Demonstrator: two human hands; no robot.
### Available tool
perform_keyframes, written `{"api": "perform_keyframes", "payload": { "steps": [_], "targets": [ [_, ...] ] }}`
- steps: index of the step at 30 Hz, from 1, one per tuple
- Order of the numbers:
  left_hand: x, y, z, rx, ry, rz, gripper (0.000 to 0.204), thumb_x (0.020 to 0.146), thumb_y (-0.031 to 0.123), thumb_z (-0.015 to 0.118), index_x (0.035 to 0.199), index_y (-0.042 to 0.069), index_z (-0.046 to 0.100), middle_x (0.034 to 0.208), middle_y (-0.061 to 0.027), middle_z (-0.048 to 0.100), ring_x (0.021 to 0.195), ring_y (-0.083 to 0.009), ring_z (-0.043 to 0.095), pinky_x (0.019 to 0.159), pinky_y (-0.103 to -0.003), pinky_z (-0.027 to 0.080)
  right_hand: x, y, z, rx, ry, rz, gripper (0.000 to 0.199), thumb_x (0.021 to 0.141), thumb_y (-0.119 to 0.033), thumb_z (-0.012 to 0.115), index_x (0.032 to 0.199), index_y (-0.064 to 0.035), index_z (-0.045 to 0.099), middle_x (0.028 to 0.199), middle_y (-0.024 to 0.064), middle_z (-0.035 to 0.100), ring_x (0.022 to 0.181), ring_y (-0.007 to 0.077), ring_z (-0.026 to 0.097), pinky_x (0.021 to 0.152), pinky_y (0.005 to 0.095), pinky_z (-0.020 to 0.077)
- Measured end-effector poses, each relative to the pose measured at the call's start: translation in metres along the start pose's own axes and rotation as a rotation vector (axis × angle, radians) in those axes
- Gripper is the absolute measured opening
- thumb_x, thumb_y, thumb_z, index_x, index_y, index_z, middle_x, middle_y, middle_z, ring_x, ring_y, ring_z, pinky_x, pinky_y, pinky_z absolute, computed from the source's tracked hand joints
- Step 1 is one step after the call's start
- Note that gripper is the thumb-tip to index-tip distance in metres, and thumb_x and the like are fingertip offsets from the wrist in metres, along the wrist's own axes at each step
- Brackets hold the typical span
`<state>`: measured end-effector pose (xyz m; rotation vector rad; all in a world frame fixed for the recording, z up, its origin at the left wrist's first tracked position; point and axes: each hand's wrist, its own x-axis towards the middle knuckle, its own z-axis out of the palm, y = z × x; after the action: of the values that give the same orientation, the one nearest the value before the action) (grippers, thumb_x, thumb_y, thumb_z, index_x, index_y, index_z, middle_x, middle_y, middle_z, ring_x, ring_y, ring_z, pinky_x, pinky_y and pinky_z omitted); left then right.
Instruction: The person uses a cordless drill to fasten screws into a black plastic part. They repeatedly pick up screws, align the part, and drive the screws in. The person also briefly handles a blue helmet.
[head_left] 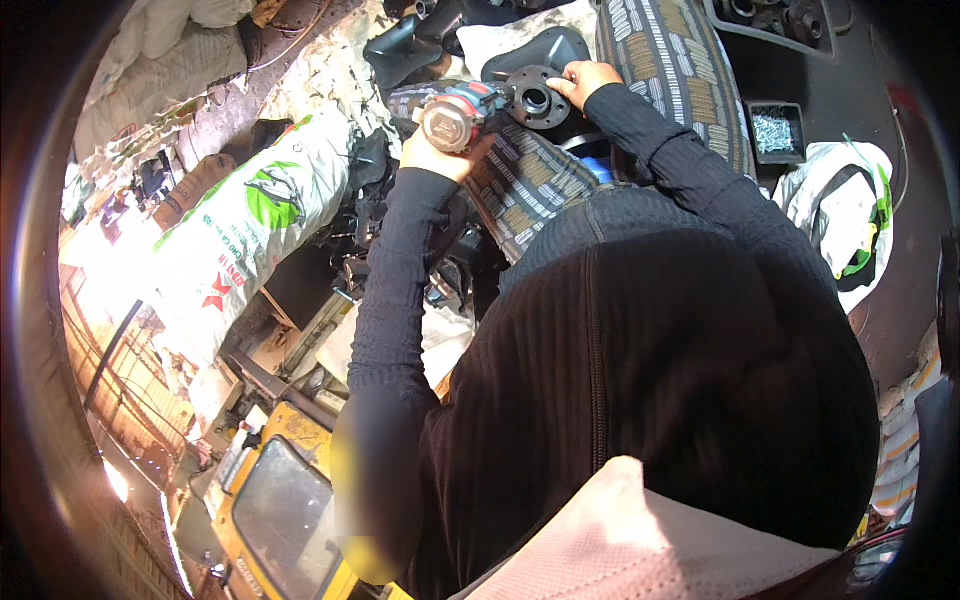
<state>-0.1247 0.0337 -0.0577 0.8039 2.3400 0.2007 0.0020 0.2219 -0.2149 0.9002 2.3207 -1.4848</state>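
Observation:
My left hand (432, 152) grips a cordless power driver (452, 112) with a red and grey body, its nose pointing right at a round black metal flange plate (534, 98). My right hand (582, 80) rests on the right edge of that plate, fingers pressed on it. The plate lies on a striped patterned seat cushion (530, 185). Both arms wear black ribbed sleeves and reach up from my black-clad body, which fills the lower middle of the view.
A large white printed sack (250, 225) lies at left. Black plastic chair parts (415, 45) sit beyond the driver. A small black box of screws (774, 132) stands at right, by a white and green bag (845, 215). A yellow machine (280, 495) is below left.

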Motion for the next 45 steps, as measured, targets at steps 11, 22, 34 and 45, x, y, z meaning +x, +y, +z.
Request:
{"api": "perform_keyframes", "payload": {
  "steps": [11, 22, 34, 45],
  "targets": [
    [-0.026, -0.006, 0.043, -0.514, 0.351, -0.031, 0.076, 0.060, 0.040, 0.082, 0.117, 0.000, 0.052, 0.106, -0.0122, 0.063, 0.095, -0.0175, 0.061, 0.086, -0.029, 0.047, 0.020, -0.007, -0.017, -0.081, -0.135, -0.059, 0.043, 0.075, -0.049, 0.064, 0.085, -0.0067, 0.063, 0.081, 0.0142, 0.065, 0.073, 0.0255, 0.062, 0.068, 0.0375, 0.0485],
    [-0.024, 0.003, 0.016, -0.401, 0.161, -0.131, 0.053, 0.068, 0.024, 0.079, 0.110, -0.001, 0.058, 0.102, -0.0098, 0.064, 0.093, -0.0176, 0.061, 0.083, -0.029, 0.047, 0.014, -0.013, 0.027, 0.238, 0.418, -0.289, 0.038, 0.079, -0.046, 0.061, 0.079, -0.0079, 0.068, 0.077, 0.0117, 0.062, 0.074, 0.0279, 0.060, 0.068, 0.0357, 0.0473],
    [0.006, 0.000, -0.036, -0.248, -0.009, 0.082, 0.054, 0.069, 0.033, 0.076, 0.112, 0.004, 0.058, 0.101, -0.0128, 0.064, 0.092, -0.0220, 0.062, 0.081, -0.031, 0.048, 0.032, -0.011, 0.023, 0.066, 0.271, -0.306, 0.041, 0.084, -0.043, 0.054, 0.074, -0.0045, 0.065, 0.071, 0.0149, 0.061, 0.068, 0.0307, 0.059, 0.066, 0.0362, 0.0466],
    [-0.093, -0.013, 0.002, -0.215, -0.022, 0.375, 0.030, 0.071, 0.019, 0.071, 0.099, 0.010, 0.064, 0.090, -0.0123, 0.066, 0.082, -0.0254, 0.065, 0.076, -0.031, 0.051, 0.045, -0.010, 0.021, 0.046, 0.201, -0.287, 0.049, 0.079, -0.053, 0.057, 0.068, -0.0060, 0.065, 0.061, 0.0134, 0.060, 0.058, 0.0289, 0.059, 0.060, 0.0360, 0.0458]
  ]
}}
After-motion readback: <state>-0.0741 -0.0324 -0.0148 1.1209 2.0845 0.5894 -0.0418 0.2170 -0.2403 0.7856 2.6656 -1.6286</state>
